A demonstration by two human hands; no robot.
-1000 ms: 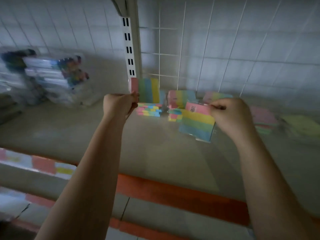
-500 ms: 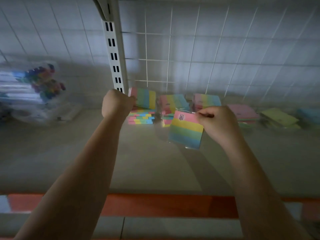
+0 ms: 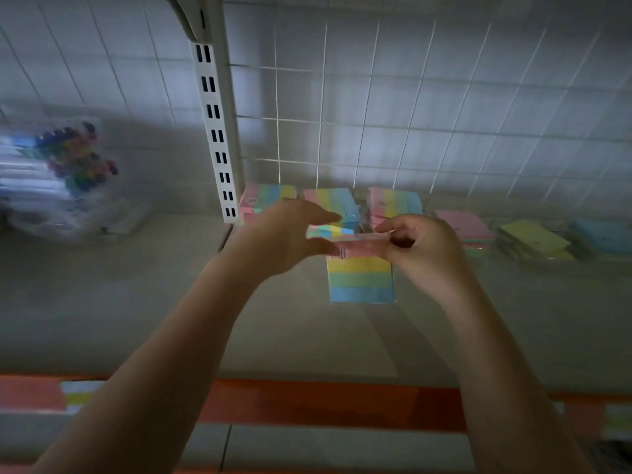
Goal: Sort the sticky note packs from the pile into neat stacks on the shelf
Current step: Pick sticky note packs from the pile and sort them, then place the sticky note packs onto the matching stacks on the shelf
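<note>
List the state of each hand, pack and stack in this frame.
Right hand: pinches the top edge of the striped pack.
Striped pack: hangs upright, off the shelf.
Left hand: fingers straight, reaching toward the pack's top.
Rainbow stacks: three, resting by the back grid.
Pink stack: lying flat.
Marker packs: piled, blurred.

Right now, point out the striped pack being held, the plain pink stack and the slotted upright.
striped pack [image 3: 359, 280]: head view, on its green stripe below the right hand.
plain pink stack [image 3: 465, 224]: head view, on its top sheet.
slotted upright [image 3: 216, 131]: head view, on the white face between slot pairs.
</note>
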